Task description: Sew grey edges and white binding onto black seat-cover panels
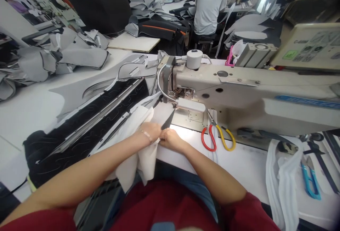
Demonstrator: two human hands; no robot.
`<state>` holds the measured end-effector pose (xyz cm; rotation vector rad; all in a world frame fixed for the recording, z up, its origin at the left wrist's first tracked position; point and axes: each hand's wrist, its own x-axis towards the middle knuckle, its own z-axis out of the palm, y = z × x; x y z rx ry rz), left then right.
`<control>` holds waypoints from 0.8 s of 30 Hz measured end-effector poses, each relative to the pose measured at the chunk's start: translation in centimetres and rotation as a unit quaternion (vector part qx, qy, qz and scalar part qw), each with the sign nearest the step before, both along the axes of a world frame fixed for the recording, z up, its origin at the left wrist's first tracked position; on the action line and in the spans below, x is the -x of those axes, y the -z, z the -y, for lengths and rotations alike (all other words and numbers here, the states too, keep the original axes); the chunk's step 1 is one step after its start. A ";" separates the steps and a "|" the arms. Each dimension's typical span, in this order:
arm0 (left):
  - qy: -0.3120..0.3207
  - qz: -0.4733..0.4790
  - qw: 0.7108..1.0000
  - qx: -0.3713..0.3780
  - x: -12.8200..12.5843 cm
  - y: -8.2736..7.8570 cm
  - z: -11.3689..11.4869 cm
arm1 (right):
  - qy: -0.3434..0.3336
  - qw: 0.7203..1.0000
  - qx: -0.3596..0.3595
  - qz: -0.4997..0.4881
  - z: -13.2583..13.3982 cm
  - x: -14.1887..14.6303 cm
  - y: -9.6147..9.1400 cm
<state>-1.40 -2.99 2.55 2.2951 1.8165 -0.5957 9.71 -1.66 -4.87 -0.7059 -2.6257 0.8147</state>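
My left hand [152, 131] is closed on a white fabric piece [147, 158], which hangs over the table's front edge toward my lap. Right beside it, my right hand [171, 139] is closed in a pinch at the fabric's edge. A dark grey strip of the work [168, 119] runs from between my hands to the needle area of a sewing machine [191, 105]. My fingertips are partly hidden by the hands and cloth. Scissors with one red and one yellow handle [210, 135] lie on the machine bed to the right of my hands.
Black quilted panels [98, 117] lie left of my arms. Blue-handled snips [310, 181] and white strips [281, 181] are at the far right. A control panel [309, 46] stands behind the machine arm. Grey cut pieces [77, 52] pile up at left; a person in white [211, 6] sits ahead.
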 end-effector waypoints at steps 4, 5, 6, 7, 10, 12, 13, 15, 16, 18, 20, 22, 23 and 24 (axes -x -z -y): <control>0.065 -0.028 0.997 -0.006 4.7 -2.2 3.9 | -0.024 0.998 0.038 -0.033 0.3 0.0 -0.3; 0.089 -0.013 0.996 0.011 6.2 -2.9 4.1 | -0.020 0.998 0.051 -0.029 0.3 0.0 -0.4; 0.106 -0.001 0.994 0.037 7.8 -3.5 3.9 | -0.020 0.998 0.063 -0.021 0.3 -0.1 -0.6; 0.115 0.002 0.991 0.067 9.4 -4.2 3.5 | -0.024 0.997 0.074 -0.010 0.2 -0.1 -0.8; 0.054 -0.094 0.992 0.068 13.4 -5.7 1.9 | -0.062 0.994 0.094 0.007 0.3 0.1 -1.3; -0.013 -0.147 0.989 0.013 14.0 -5.8 1.4 | -0.086 0.993 0.076 -0.005 0.7 0.5 -1.3; -0.037 -0.137 0.990 -0.016 13.5 -5.5 1.4 | -0.094 0.994 0.052 -0.013 1.1 0.7 -1.2; -0.048 -0.047 0.996 -0.062 11.2 -4.1 2.0 | -0.110 0.994 -0.015 -0.012 2.2 1.3 -0.6; -0.038 0.014 0.996 -0.079 9.6 -3.1 2.5 | -0.119 0.991 -0.053 -0.001 2.8 1.5 -0.2; -0.005 0.121 0.988 -0.092 6.4 -0.8 3.3 | -0.143 0.982 -0.122 0.025 4.0 1.8 0.5; -0.013 0.157 0.982 -0.104 4.0 1.3 3.7 | -0.174 0.970 -0.164 0.047 4.9 1.8 1.0; -0.044 0.139 0.982 -0.116 2.8 2.8 3.7 | -0.186 0.962 -0.192 0.059 5.4 1.6 1.0; -0.055 0.127 0.983 -0.118 2.6 3.2 3.6 | -0.178 0.960 -0.206 0.063 5.6 1.5 0.7; -0.059 0.119 0.984 -0.117 2.6 3.4 3.4 | -0.165 0.959 -0.221 0.064 5.7 1.4 0.4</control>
